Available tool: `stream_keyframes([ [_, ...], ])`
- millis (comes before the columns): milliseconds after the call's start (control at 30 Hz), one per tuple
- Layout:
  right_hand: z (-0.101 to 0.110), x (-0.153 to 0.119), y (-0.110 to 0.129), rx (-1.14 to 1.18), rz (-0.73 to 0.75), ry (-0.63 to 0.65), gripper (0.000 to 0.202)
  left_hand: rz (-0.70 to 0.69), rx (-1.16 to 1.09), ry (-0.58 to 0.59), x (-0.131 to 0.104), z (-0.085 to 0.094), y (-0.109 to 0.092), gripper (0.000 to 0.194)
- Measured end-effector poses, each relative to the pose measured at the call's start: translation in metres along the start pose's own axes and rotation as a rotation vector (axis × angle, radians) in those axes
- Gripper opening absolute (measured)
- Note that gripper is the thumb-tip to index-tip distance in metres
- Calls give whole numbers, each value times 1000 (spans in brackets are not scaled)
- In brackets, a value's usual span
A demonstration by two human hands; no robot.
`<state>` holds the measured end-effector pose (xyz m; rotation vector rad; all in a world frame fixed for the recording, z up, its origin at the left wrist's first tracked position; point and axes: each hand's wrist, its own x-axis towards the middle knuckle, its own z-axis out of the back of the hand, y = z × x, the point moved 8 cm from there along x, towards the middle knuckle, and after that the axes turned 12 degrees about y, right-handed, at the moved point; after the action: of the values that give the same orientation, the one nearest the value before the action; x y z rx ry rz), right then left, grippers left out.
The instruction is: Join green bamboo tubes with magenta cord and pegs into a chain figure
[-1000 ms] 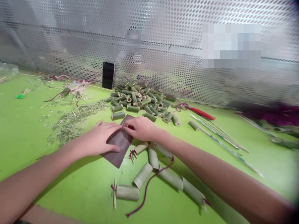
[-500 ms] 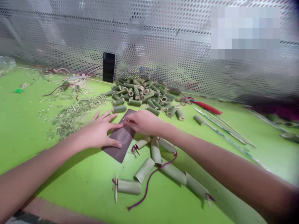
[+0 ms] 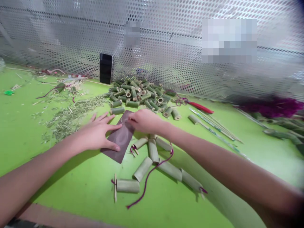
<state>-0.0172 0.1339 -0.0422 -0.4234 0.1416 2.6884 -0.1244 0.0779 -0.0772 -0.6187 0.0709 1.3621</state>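
While the right hand pinches closed, contents unclear, the spread left hand beside that grip should steady the dark sheet

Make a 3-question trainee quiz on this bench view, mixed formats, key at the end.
1. True or false: the left hand and the right hand are both partly over the dark sheet.

2. Which stands upright in front of the perforated panel?
A) the red object
B) the phone
C) the wooden sticks

3. Fill in the colour: the cord trailing among the pale bamboo tubes is ____.

Key:
1. True
2. B
3. Purple
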Motion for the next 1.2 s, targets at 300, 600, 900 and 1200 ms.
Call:
stream_keyframes([
  [300,0,1,4,58,117,9,31,8,8,5,-1,-2,1,98],
  [600,-6,0,12,68,170,94,31,60,69,45,-3,2,-3,100],
  [900,-4,4,17,57,167,45,31,79,90,46,-4,2,-3,102],
  [1200,-2,-4,19,-63,74,28,29,66,88,25,-2,1,-2,103],
])
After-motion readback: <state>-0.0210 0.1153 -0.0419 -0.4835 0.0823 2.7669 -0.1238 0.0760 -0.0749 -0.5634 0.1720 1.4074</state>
